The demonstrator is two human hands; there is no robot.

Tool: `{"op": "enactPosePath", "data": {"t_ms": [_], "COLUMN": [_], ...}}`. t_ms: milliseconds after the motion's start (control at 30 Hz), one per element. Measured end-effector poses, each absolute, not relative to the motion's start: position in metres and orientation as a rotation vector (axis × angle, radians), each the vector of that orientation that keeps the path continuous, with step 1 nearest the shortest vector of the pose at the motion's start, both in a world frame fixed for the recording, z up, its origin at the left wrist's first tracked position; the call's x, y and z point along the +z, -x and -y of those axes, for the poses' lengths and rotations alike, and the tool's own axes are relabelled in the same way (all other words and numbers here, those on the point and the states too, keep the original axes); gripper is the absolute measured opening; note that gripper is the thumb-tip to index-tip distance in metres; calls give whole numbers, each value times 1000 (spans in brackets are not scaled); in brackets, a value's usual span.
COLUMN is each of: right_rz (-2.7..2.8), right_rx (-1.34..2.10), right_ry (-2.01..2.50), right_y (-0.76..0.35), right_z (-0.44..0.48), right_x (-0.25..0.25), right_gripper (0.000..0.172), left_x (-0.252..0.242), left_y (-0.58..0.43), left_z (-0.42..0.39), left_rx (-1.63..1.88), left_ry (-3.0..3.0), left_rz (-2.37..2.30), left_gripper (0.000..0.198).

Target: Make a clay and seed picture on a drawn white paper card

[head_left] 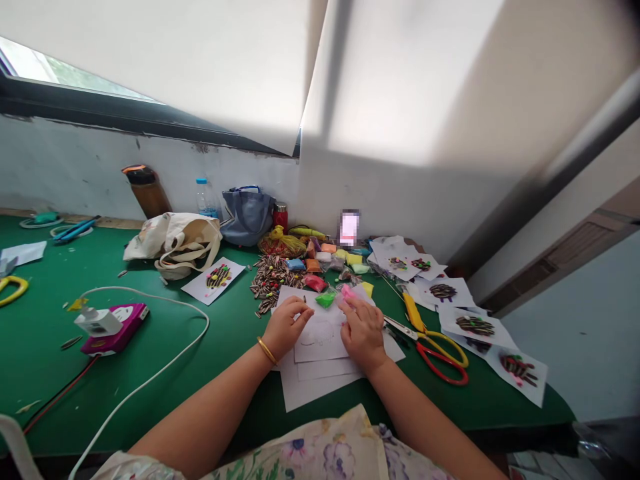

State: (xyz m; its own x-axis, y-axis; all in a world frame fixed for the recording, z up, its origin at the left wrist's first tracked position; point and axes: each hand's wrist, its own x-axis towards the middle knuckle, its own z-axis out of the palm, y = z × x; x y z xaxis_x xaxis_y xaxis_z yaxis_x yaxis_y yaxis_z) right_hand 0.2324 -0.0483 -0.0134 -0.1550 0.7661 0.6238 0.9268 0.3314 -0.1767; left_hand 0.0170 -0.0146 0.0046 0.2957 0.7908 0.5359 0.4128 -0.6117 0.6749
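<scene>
Left fingers (300,310) curled together on a paper sheet (320,341); right fingers (350,305) apparently pinching a pink clay packet (347,292), long axis unclear; green clay packet (326,299) just beside it, between both sets of fingers.

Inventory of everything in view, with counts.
Table: 1, green, under everything
Paper stack: 1, white, under hands
Clay packets: several, mixed colours, behind hands
Sunflower seeds: many, black-and-white, heaped left of packets
Seed-picture sheets: several, white, right side
Scissors: at least 2, yellow and red handles, right of hands
Tote bag: 1, cream, back left
Handbag: 1, blue, by wall
Water bottle: 1, blue cap, by wall
Power bank: 1, magenta, left, white charger on it
Left hand: 1, gold bangle, on paper
Right hand: 1, at pink packet
</scene>
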Motion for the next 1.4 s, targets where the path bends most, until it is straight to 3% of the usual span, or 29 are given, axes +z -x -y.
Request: {"op": "enactPosePath", "data": {"t_ms": [100,300,700,967,1167,1400], "right_rz": [1966,1962,2012,2012,2027,2019], "right_rx": [-320,-303,-268,-249,-268,-210], "right_ry": [1426,1342,1242,1229,1231,1225], "right_y": [-231,-231,-227,-227,-225,-210], "right_z": [49,50,51,51,52,55], "right_x": [-14,-13,-15,-13,-13,1], "right_gripper": [37,34,32,32,33,29], "left_x": [8,9,4,8,7,5], "left_y": [-18,-20,-18,-18,-19,-19], "left_z": [18,19,16,17,17,16], "left_rx": [1261,1318,1281,1263,1266,1268], "left_ry": [-2166,-2164,-2173,-2201,-2197,-2196], "left_rz": [-1126,-1112,-1117,-1156,-1119,-1102], "left_gripper": [30,9,7,21,7,5]}}
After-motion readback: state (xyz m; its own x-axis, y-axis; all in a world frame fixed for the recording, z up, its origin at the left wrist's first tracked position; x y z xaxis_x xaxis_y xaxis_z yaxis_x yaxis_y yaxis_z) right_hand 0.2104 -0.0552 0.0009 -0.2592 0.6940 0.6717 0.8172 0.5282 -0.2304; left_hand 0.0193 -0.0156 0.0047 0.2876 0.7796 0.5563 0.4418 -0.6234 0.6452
